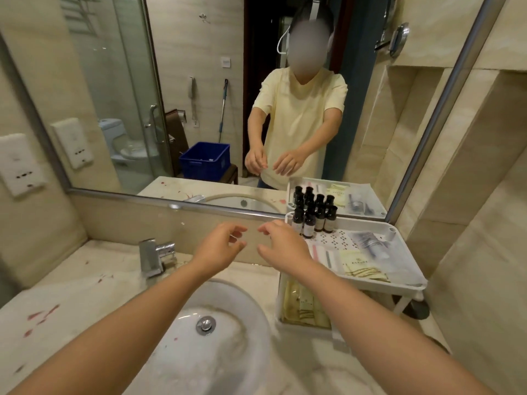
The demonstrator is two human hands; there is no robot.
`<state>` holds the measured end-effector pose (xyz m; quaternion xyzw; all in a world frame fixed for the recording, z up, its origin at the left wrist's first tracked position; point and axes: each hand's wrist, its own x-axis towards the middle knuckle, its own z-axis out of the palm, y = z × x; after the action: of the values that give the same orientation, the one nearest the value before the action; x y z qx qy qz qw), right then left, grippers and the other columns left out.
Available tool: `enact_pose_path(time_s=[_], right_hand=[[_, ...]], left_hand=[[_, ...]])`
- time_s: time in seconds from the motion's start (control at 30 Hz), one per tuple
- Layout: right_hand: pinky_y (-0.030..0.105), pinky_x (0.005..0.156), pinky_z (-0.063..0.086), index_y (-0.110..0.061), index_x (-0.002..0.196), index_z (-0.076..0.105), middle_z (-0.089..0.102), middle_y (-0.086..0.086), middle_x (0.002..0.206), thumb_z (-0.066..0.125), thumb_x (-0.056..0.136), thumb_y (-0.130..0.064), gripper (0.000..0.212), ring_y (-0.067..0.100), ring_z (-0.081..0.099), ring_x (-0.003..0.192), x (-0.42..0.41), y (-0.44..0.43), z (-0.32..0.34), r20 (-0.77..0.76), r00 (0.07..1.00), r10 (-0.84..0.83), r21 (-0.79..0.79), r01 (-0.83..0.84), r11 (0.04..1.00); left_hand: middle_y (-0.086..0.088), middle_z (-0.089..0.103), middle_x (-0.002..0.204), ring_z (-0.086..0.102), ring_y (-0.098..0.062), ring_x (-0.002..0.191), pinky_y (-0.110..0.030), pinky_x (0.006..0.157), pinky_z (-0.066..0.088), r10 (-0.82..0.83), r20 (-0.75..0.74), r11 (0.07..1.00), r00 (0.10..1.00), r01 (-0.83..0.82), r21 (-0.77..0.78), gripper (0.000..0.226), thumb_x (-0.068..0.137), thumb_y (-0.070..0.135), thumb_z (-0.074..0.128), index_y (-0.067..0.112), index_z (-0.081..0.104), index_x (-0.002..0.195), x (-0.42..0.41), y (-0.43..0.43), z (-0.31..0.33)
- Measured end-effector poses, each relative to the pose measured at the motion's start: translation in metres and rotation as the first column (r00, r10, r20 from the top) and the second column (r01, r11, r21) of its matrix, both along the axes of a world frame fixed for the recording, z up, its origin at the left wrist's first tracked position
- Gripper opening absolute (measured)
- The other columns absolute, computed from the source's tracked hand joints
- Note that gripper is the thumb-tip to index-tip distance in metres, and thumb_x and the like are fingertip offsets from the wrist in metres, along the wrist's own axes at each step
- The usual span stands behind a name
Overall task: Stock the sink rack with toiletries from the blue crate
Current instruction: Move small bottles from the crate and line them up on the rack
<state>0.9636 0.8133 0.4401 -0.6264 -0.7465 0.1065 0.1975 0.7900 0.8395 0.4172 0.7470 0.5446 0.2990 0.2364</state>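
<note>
The white two-tier rack [410,283] stands on the counter to the right of the sink. Several small dark bottles [315,220] stand at the back left of its top tier, with a grey tube [370,243] and yellow sachets [362,269] lying beside them. More yellow packets [303,307] fill the lower tier. My left hand [219,246] and my right hand [281,242] hover above the sink's back rim, fingers apart, holding nothing. The right hand is just left of the bottles. The blue crate [204,161] shows only as a mirror reflection, on a stool behind me.
A round white sink [228,295] with a metal drain lies below my arms. A chrome tap [152,258] stands at its back left. The marble counter [57,295] carries red stains. A wide mirror [199,81] fills the wall ahead, with wall sockets [17,163] at left.
</note>
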Motion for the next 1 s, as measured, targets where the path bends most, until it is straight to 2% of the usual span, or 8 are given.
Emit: enact_pose_path(time_s=[0.2, 0.43, 0.57, 0.73, 1.0], right_hand=[[0.037, 0.098, 0.045, -0.024, 0.131, 0.055, 0.055, -0.002, 0.13, 0.06, 0.088, -0.033, 0.045, 0.02, 0.05, 0.122, -0.068, -0.034, -0.003, 0.072, 0.992, 0.102, -0.042, -0.099, 0.994], [0.034, 0.097, 0.042, -0.026, 0.129, 0.056, 0.055, -0.002, 0.131, 0.06, 0.086, -0.031, 0.043, 0.021, 0.048, 0.123, -0.158, -0.087, -0.014, 0.179, 0.947, 0.266, -0.098, -0.251, 0.963], [0.037, 0.097, 0.044, -0.021, 0.128, 0.055, 0.055, 0.003, 0.131, 0.059, 0.085, -0.029, 0.044, 0.026, 0.048, 0.123, -0.212, -0.122, -0.02, 0.243, 0.892, 0.382, -0.126, -0.361, 0.924], [0.036, 0.097, 0.045, -0.024, 0.134, 0.052, 0.052, 0.001, 0.135, 0.059, 0.087, -0.03, 0.048, 0.024, 0.047, 0.126, -0.275, -0.168, -0.035, 0.272, 0.839, 0.472, -0.164, -0.443, 0.881], [0.038, 0.098, 0.04, -0.021, 0.138, 0.046, 0.048, 0.004, 0.137, 0.056, 0.088, -0.029, 0.052, 0.026, 0.044, 0.126, -0.371, -0.246, -0.06, 0.316, 0.692, 0.649, -0.214, -0.614, 0.759]], left_hand=[[0.01, 0.06, 0.113, 0.059, -0.005, 0.099, -0.03, 0.088, 0.05, 0.083, -0.132, 0.997, 0.988, -0.084, 0.0, 0.033, 0.091, 0.033, 0.064, 0.028, 0.059, 0.124, -0.077, -0.06, -0.003], [0.013, 0.058, 0.115, 0.058, -0.009, 0.103, -0.029, 0.087, 0.048, 0.209, -0.291, 0.974, 0.934, -0.225, -0.023, 0.032, 0.091, 0.039, 0.061, 0.032, 0.058, 0.122, -0.176, -0.149, -0.011], [0.011, 0.057, 0.117, 0.058, -0.009, 0.104, -0.031, 0.088, 0.049, 0.259, -0.369, 0.955, 0.893, -0.293, -0.04, 0.034, 0.091, 0.043, 0.06, 0.032, 0.056, 0.123, -0.226, -0.201, -0.019], [0.011, 0.057, 0.122, 0.057, -0.009, 0.107, -0.031, 0.089, 0.048, 0.343, -0.409, 0.912, 0.846, -0.405, -0.071, 0.039, 0.09, 0.046, 0.06, 0.032, 0.053, 0.126, -0.284, -0.267, -0.032], [0.006, 0.055, 0.126, 0.056, -0.014, 0.112, -0.034, 0.093, 0.047, 0.479, -0.471, 0.788, 0.741, -0.599, -0.141, 0.046, 0.088, 0.047, 0.061, 0.029, 0.051, 0.13, -0.361, -0.38, -0.054]])
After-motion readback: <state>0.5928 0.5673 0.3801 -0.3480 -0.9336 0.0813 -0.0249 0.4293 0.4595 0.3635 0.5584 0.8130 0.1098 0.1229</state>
